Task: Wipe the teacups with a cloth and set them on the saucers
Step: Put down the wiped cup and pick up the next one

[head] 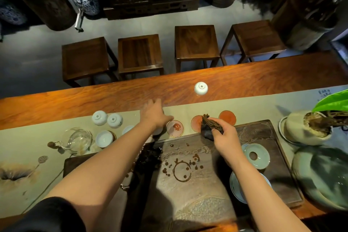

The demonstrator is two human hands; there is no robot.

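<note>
Teacups lie at several places on the long wooden table (75, 98). Nearest the viewer, a stone tea tray (188, 184) marked with brown drips and a ring stain holds a pale green lid (257, 155) and part of a blue-and-white dish (235, 186) at its right side. Above the tray's far edge, the right hand (225, 137) grips a bunched dark cloth (210, 128), fingers curled round it. Just beyond the cloth, three saucers sit in a row on the pale table runner (22, 137): a left saucer (174, 128), a middle saucer (196, 123) partly hidden by the cloth, and a right saucer (227, 117). None of them bears a cup. The left hand (155, 114) reaches forward over the runner beside the left saucer, fingers extended and loosely together; whether it touches anything cannot be told. Left of that forearm stand an upright teacup (104, 138) and a glass pitcher (78, 140), with two inverted teacups (107, 118) side by side behind them. Farther off, one inverted teacup (201, 88) stands alone on bare wood. A potted plant (308, 124) occupies the right end. Four wooden stools (139, 52) line the far side.
</note>
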